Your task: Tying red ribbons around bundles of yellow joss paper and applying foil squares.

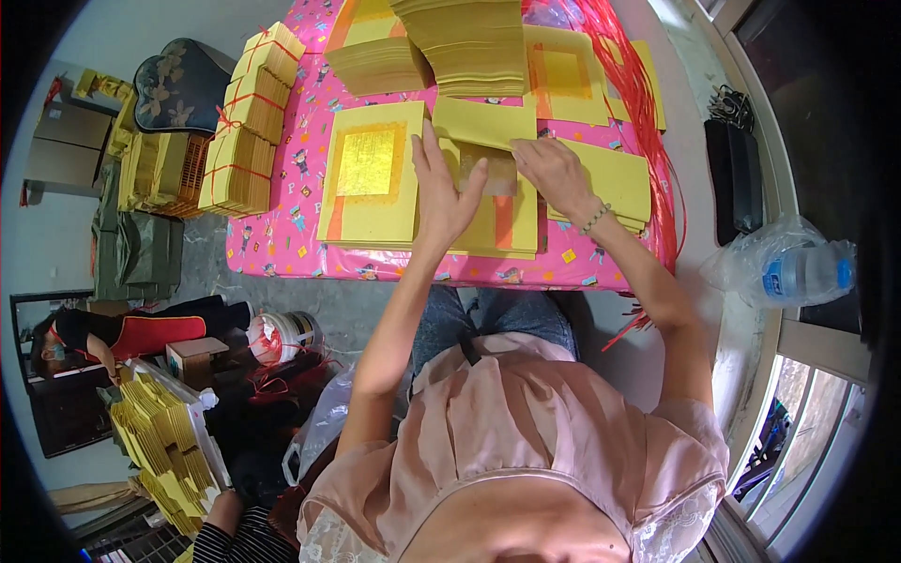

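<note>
A stack of yellow paper sheets lies in front of me at the table's near edge. Its top yellow paper sheet is bent over toward me, with a shiny square and an orange band showing below the flap. My right hand, wearing a beaded bracelet, pinches the flap's right corner. My left hand rests along the stack's left side, fingers stretched out and thumb apart. Beside it lies another yellow stack with a gold foil square framed in orange. To the right is a stack of plain yellow folded paper.
Tall yellow paper piles stand behind on the pink patterned tablecloth. Red strings hang down the table's right side. Tied yellow bundles line the left. A water bottle sits right. Two people work at lower left around yellow paper.
</note>
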The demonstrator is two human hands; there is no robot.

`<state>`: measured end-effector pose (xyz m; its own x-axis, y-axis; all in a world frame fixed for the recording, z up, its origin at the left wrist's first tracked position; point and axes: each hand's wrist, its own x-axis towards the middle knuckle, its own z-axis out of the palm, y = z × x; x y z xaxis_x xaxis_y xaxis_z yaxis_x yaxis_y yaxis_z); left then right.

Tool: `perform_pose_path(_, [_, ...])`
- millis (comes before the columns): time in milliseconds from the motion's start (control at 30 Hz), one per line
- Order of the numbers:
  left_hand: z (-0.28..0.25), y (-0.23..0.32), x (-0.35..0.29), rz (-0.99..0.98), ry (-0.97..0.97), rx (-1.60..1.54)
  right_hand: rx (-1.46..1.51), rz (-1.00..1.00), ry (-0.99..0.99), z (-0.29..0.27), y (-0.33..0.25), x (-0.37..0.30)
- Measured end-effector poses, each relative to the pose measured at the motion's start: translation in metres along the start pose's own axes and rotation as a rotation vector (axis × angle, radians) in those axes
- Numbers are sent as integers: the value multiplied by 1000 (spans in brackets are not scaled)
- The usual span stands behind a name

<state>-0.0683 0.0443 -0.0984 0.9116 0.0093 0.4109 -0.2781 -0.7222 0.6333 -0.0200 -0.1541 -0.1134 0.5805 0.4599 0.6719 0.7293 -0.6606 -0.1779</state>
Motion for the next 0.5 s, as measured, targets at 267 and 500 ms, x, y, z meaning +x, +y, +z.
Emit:
perform_pose_path(267, [11, -21, 44, -418, -27, -560, -34, 45, -28, -2, -4, 1])
perform_pose_path(500, [-1, 29, 46, -277, 104, -858, 109, 348, 121, -36, 1, 0])
